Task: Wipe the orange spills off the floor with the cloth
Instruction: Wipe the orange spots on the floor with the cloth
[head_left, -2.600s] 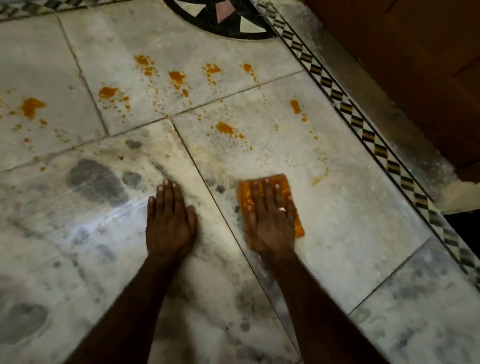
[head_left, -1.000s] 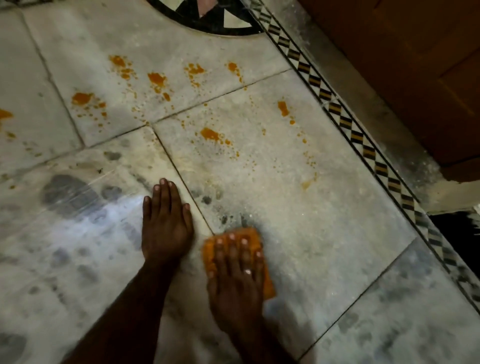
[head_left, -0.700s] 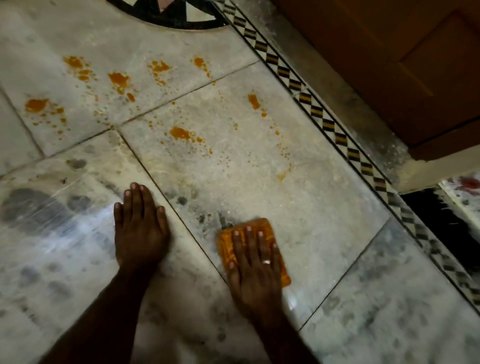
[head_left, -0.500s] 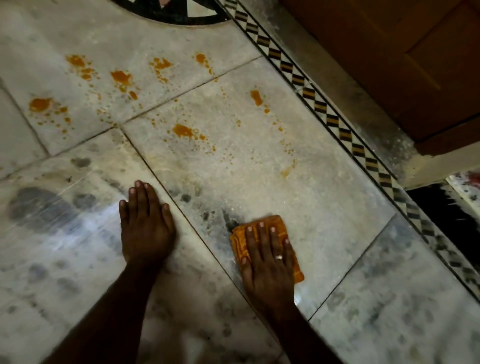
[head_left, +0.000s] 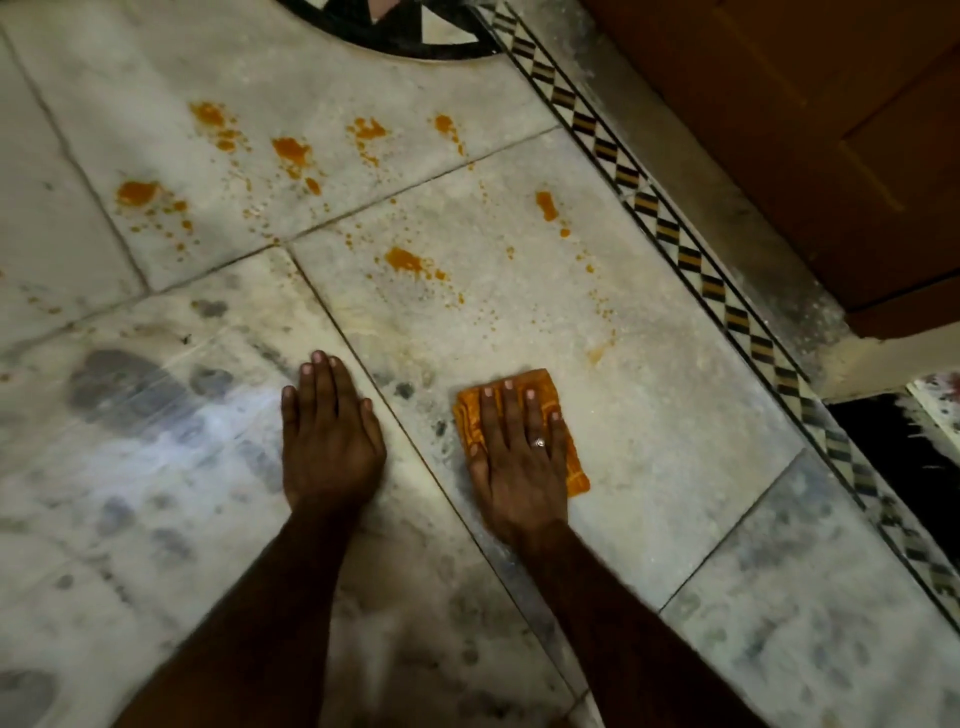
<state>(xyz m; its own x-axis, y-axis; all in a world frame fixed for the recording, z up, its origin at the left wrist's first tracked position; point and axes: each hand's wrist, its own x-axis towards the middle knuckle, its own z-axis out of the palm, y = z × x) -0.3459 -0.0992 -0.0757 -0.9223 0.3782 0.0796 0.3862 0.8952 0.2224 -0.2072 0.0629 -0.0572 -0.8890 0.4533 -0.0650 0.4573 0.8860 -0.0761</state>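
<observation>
Several orange spills mark the pale marble floor: a blot (head_left: 405, 260) ahead of my right hand, another (head_left: 545, 205) further right, and more on the far tile (head_left: 291, 148) and at the left (head_left: 137, 192). A faint orange smear (head_left: 597, 353) lies just beyond the cloth. The folded orange cloth (head_left: 540, 384) is flat on the floor under my right hand (head_left: 519, 457), which presses it down with spread fingers and hides most of it. My left hand (head_left: 327, 441) rests palm down on the neighbouring tile, holding nothing.
A black and tan patterned border strip (head_left: 675, 244) runs diagonally on the right, with a brown wooden door (head_left: 805, 130) beyond it. A dark inlaid circle (head_left: 395, 31) sits at the top. Grey damp patches (head_left: 119, 384) cover the near left tiles.
My right hand first pulled the cloth back beside my left hand, then slid it right and forward toward the faint smear. My left hand has stayed planted.
</observation>
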